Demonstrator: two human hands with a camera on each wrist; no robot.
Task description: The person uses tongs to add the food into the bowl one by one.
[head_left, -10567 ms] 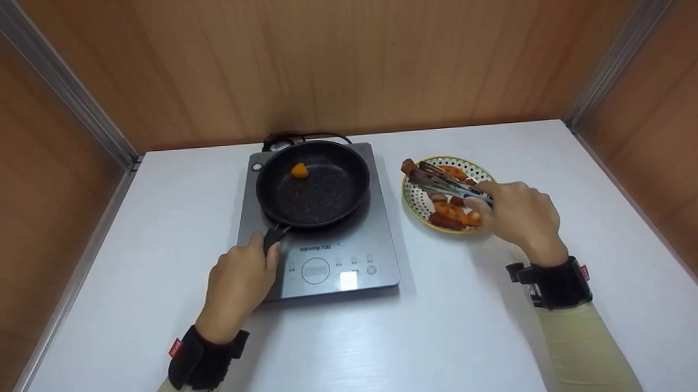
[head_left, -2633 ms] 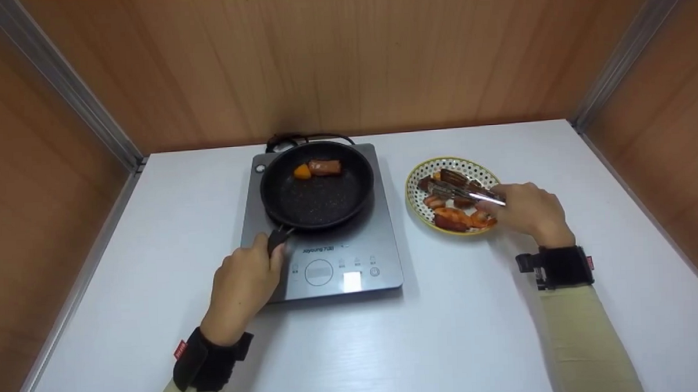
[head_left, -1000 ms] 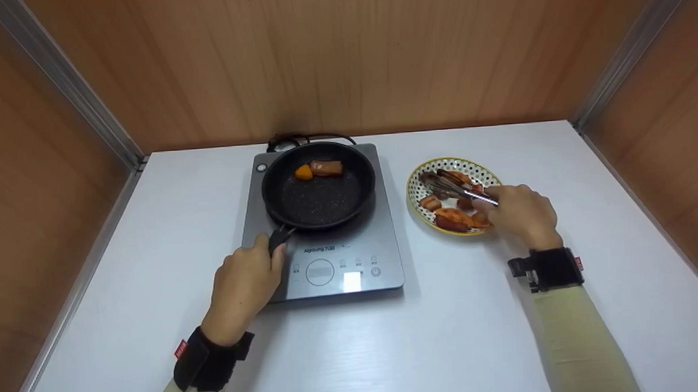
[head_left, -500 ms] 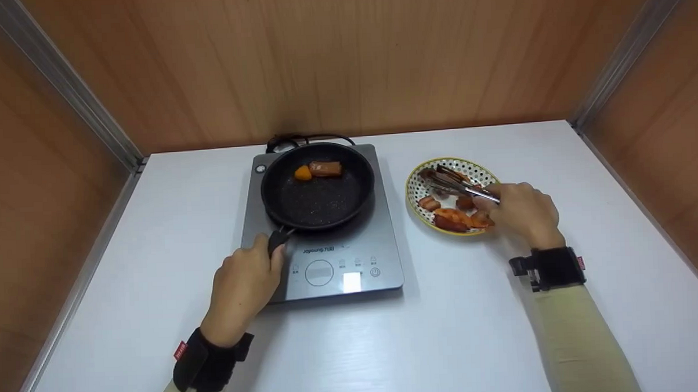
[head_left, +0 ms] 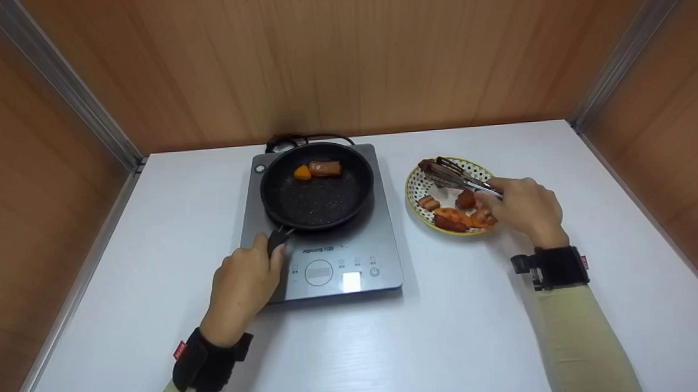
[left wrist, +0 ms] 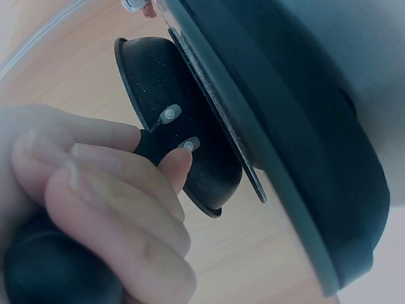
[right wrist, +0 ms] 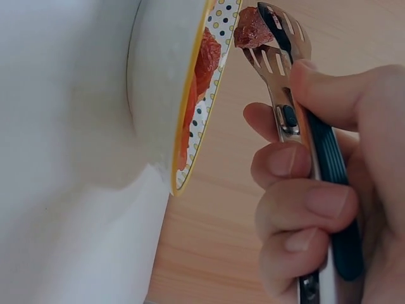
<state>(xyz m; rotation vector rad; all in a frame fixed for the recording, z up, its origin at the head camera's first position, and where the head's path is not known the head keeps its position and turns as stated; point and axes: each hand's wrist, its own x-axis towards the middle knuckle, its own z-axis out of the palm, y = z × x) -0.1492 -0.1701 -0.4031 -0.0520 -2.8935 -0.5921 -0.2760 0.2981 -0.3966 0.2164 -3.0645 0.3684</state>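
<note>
My left hand [head_left: 243, 284] grips the black handle of a frying pan [head_left: 317, 206], which sits on an induction cooktop [head_left: 351, 257]. In the pan lie an orange wedge [head_left: 302, 172] and a brown chunk of meat [head_left: 326, 168], side by side. Fingers and thumb of my right hand [head_left: 526, 208] are curled round metal tongs [head_left: 461, 180]. Their slotted tips pinch a dark red-brown piece of meat [right wrist: 253, 28], raised above the plate's rim in the right wrist view. Beneath is a dotted, yellow-rimmed plate [head_left: 417, 188] with several other food pieces, partly hidden by the tongs and hand.
A white table [head_left: 354, 346] carries everything. Wooden panels [head_left: 344, 62] enclose its back and sides. Behind the cooktop, a black cord [head_left: 286, 141] lies coiled near the back edge. The plate stands a short gap to the right of the cooktop.
The brown chunk held earlier in the tongs now lies in the pan. Since then the tongs have returned to the plate, taken another dark piece and lifted it slightly. My left hand stays put.
</note>
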